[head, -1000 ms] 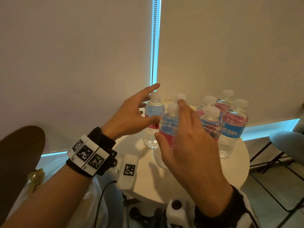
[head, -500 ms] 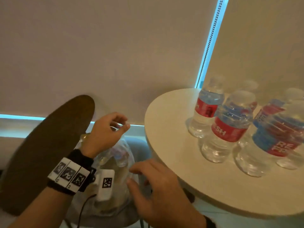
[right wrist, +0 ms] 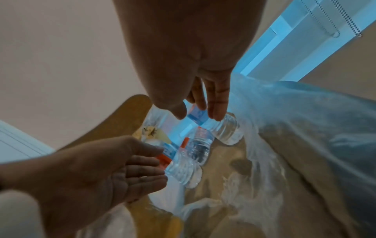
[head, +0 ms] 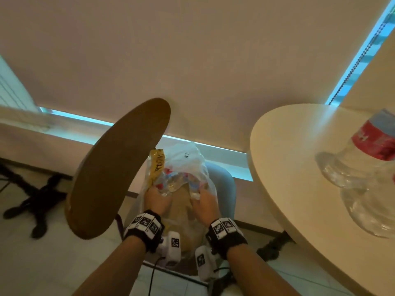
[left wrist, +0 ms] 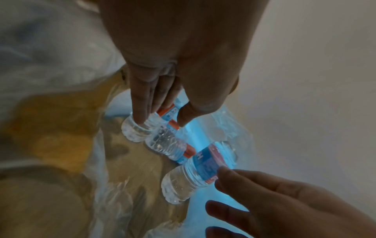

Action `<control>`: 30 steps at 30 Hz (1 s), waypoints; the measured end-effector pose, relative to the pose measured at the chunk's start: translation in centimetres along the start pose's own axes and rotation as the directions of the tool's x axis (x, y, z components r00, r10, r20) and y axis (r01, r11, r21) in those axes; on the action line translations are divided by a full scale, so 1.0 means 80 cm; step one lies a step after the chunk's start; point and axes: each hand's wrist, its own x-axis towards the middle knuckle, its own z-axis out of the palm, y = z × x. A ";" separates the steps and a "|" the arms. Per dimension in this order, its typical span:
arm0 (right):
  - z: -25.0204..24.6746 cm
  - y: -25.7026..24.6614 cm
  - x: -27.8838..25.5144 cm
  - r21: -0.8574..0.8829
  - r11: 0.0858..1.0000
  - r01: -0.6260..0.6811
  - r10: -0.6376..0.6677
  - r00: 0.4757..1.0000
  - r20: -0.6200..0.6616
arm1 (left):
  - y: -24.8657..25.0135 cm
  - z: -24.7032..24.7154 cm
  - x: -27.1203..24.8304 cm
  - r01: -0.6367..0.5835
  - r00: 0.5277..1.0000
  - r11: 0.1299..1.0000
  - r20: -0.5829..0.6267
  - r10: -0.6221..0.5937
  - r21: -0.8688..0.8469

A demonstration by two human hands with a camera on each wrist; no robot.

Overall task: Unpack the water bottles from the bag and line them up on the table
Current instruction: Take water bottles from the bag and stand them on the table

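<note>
Both hands in the clear plastic bag (head: 192, 159) at six o'clock: left hand (head: 157, 199), right hand (head: 205, 200). Round table (head: 299, 167) at three o'clock, bottles (head: 363, 159) upright on it.

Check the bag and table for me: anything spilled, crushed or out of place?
Nothing stands out. Three bottles lie on their sides in the bag, which is normal there: the left hand reaches for one, the right hand for another. No spill shows. A bottle stands upright on the table.
</note>
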 end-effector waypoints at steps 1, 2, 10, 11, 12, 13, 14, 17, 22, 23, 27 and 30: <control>0.003 -0.003 0.006 -0.003 1.000 -0.022 0.022 1.000 -0.022 | -0.001 0.002 0.003 0.033 0.999 0.998 -0.027 -0.034 -0.049; 0.003 -0.007 0.010 -0.011 0.999 -0.040 0.039 0.998 -0.040 | 0.001 0.003 0.006 0.065 0.996 0.993 -0.056 -0.071 -0.100; 0.010 -0.009 0.061 0.006 0.996 -0.090 0.090 0.983 -0.161 | 0.004 0.013 0.043 0.069 0.986 0.975 -0.136 -0.100 -0.211; 0.013 -0.008 0.068 0.023 0.996 -0.092 0.094 0.979 -0.178 | 0.005 0.015 0.045 0.068 0.985 0.972 -0.142 -0.102 -0.225; 0.014 -0.010 0.071 0.048 0.995 -0.092 0.099 0.977 -0.187 | 0.005 0.017 0.048 0.050 0.984 0.969 -0.154 -0.090 -0.244; 0.014 -0.011 0.075 0.074 0.994 -0.079 0.093 0.976 -0.196 | 0.005 0.020 0.052 0.034 0.983 0.967 -0.167 -0.079 -0.254; 0.014 -0.012 0.078 0.095 0.994 -0.063 0.081 0.975 -0.207 | 0.001 0.025 0.059 0.016 0.982 0.966 -0.180 -0.064 -0.257; 0.013 -0.014 0.081 0.151 0.988 -0.027 0.065 0.965 -0.255 | -0.024 0.044 0.086 0.009 0.970 0.976 -0.235 -0.061 -0.217; 0.012 -0.018 0.073 0.054 0.999 0.004 0.010 0.964 -0.266 | -0.009 0.031 0.062 -0.046 0.971 0.987 -0.240 0.008 -0.154; 0.010 -0.020 0.069 0.010 1.000 0.015 -0.011 0.960 -0.280 | -0.009 0.029 0.057 -0.069 0.977 0.990 -0.210 0.041 -0.125; 0.024 -0.011 0.054 -0.135 0.990 0.034 -0.058 0.982 -0.181 | -0.016 0.023 0.036 -0.146 0.983 0.988 -0.101 0.151 0.058; 0.032 -0.005 0.032 -0.109 0.993 0.040 -0.055 0.989 -0.137 | -0.024 0.017 0.016 -0.190 0.979 0.978 -0.056 0.195 0.088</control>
